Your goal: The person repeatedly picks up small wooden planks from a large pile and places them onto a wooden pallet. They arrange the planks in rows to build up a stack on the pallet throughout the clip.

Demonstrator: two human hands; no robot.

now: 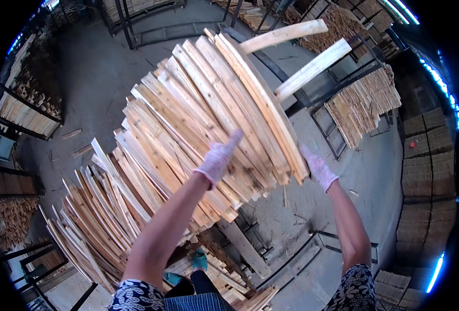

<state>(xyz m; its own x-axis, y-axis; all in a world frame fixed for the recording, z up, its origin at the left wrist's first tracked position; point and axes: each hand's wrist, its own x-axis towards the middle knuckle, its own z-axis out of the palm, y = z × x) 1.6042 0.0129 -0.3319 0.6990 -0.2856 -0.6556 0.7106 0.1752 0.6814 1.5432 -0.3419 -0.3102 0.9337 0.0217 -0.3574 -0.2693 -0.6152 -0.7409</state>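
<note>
A wide stack of pale wooden boards (180,122) spreads before me, its long pieces side by side. My left hand (218,159), in a whitish-pink glove, rests on the top of the boards near their close ends, fingers stretched forward. At the right side of the stack my right hand (320,168), gloved the same way, has its fingers against the outermost board (277,116). Its fingers look extended and not wrapped round the wood, though the tips are partly hidden.
Two boards, one a pale plank (315,70), jut out right of the stack. More strips (92,212) lean at the lower left. A rack of wood (364,101) stands right, bundled stacks (426,171) beyond. Underfoot lie boards (229,277); a metal frame (297,259) is nearby.
</note>
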